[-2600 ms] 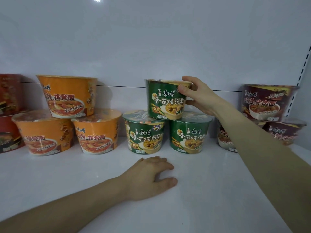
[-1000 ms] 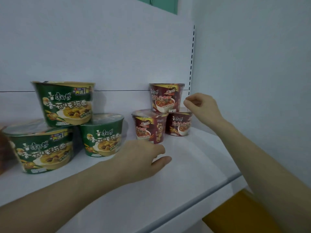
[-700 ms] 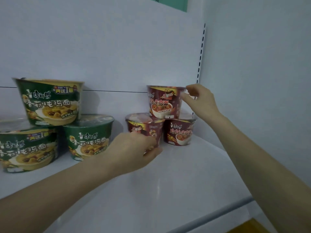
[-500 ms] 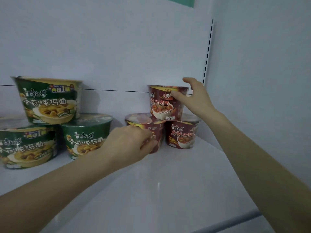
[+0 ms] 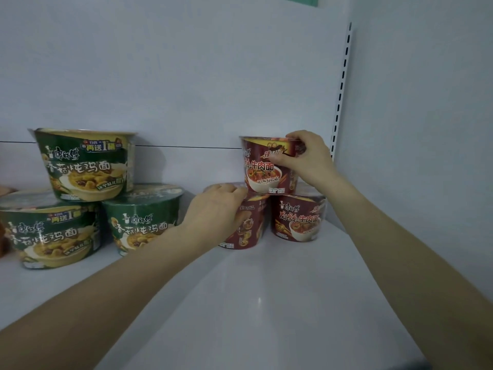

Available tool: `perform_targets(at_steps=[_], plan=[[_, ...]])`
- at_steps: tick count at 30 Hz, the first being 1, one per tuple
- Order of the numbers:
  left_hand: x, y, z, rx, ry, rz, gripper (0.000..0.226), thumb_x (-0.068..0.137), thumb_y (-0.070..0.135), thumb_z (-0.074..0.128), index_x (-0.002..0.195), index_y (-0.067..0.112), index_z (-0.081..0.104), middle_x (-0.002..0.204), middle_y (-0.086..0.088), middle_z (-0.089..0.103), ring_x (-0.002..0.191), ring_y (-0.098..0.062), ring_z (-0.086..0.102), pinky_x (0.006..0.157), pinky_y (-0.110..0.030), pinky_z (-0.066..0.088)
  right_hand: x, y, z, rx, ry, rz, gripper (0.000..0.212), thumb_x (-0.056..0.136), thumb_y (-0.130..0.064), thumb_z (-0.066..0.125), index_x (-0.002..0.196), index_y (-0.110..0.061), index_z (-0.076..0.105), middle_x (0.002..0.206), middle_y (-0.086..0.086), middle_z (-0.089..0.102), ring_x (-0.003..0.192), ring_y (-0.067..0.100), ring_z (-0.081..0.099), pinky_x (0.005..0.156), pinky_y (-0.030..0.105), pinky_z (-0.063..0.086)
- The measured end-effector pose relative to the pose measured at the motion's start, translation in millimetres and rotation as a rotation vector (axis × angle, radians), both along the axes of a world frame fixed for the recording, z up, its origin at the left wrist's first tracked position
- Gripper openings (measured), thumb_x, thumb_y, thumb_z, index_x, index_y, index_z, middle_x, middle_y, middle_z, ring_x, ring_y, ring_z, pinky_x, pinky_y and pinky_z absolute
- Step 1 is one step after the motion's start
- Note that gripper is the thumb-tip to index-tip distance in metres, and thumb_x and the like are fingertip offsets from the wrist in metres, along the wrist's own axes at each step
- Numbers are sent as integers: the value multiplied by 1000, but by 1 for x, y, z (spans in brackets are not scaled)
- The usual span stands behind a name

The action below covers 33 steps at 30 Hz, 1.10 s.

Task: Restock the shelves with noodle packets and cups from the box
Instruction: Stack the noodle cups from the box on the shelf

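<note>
Three dark red noodle cups stand stacked at the back right of the white shelf (image 5: 266, 303). The top red cup (image 5: 264, 172) rests on the lower left red cup (image 5: 246, 225) and the lower right red cup (image 5: 297, 218). My right hand (image 5: 304, 158) grips the top cup at its rim, thumb on the front and fingers over the lid. My left hand (image 5: 216, 209) holds the lower left cup, fingers curled over its lid edge. The box is out of view.
Three green noodle cups sit stacked to the left: a top green cup (image 5: 85, 161), a lower left one (image 5: 50, 231) and a lower right one (image 5: 144, 220). The slotted shelf upright (image 5: 341, 89) and the side wall close off the right.
My right hand has closed on the top red cup's rim. My left hand has moved forward onto the lower left red cup. The view has shifted closer to the red stack.
</note>
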State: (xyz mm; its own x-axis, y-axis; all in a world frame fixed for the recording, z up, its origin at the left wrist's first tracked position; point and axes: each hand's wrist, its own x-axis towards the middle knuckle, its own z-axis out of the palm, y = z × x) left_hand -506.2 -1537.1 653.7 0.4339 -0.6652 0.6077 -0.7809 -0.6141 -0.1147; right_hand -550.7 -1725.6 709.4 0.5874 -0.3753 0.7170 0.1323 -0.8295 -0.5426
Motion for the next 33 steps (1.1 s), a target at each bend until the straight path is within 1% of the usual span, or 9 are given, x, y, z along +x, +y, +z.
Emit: perform_targets(at_steps=[4, 6, 8, 12, 19, 22, 26, 30, 33], plan=[[4, -4, -2, -7, 1, -20, 40, 95, 39, 42, 134, 29, 41, 132, 1, 53, 121, -20, 47, 85, -33, 45, -2, 0, 1, 3, -83, -25, 57, 69, -34, 79, 117, -11, 56, 119, 9, 51, 107, 15, 48, 87, 21, 36], [7, -3, -1, -3, 5, -33, 38, 95, 37, 45, 132, 31, 45, 130, 0, 55, 119, -21, 49, 85, -32, 44, -2, -3, 5, 18, -120, -33, 56, 68, -36, 79, 114, -12, 57, 117, 9, 54, 107, 18, 51, 90, 28, 41], [11, -1, 0, -10, 32, -39, 33, 95, 34, 45, 126, 27, 52, 125, -2, 58, 113, -22, 52, 83, -30, 43, -4, -5, 9, 37, -137, -29, 56, 66, -37, 80, 112, -13, 58, 116, 10, 56, 108, 22, 53, 93, 35, 45], [20, 6, -1, -84, 124, -86, 24, 94, 23, 48, 110, 17, 65, 108, -6, 66, 99, -25, 58, 78, -32, 46, -7, -7, 15, 50, -161, -18, 54, 67, -35, 80, 111, -14, 58, 115, 10, 57, 108, 22, 54, 92, 35, 45], [16, 4, 1, -99, 48, -82, 29, 92, 37, 51, 108, 17, 63, 102, -3, 65, 97, -20, 54, 70, -27, 39, -5, -4, 19, 61, -173, 10, 54, 66, -34, 81, 111, -15, 58, 116, 10, 57, 108, 23, 54, 94, 37, 45], [17, 13, -1, -152, 97, -146, 34, 88, 39, 56, 113, 16, 63, 104, -5, 64, 97, -21, 54, 73, -29, 42, -6, -4, 19, 58, -173, 10, 53, 66, -35, 81, 110, -15, 58, 116, 9, 57, 109, 22, 53, 94, 38, 45], [16, 16, -2, -68, 164, -104, 46, 88, 43, 54, 129, 23, 52, 119, -5, 54, 108, -20, 49, 81, -30, 45, -7, -4, 18, 58, -170, 11, 54, 66, -35, 81, 111, -15, 58, 116, 9, 57, 109, 22, 53, 94, 37, 45], [22, 22, 2, -84, 324, -146, 43, 85, 24, 57, 126, 15, 50, 124, -7, 54, 108, -23, 52, 88, -34, 47, -8, -3, 16, 49, -158, 11, 53, 67, -36, 80, 110, -15, 58, 116, 9, 57, 108, 22, 53, 94, 39, 46], [26, 23, 3, -39, 308, -74, 35, 83, 29, 58, 115, 15, 51, 114, -5, 61, 100, -24, 55, 98, -39, 38, -9, -4, 13, 44, -156, 9, 53, 67, -36, 80, 110, -14, 58, 116, 9, 57, 108, 22, 53, 93, 36, 45]])
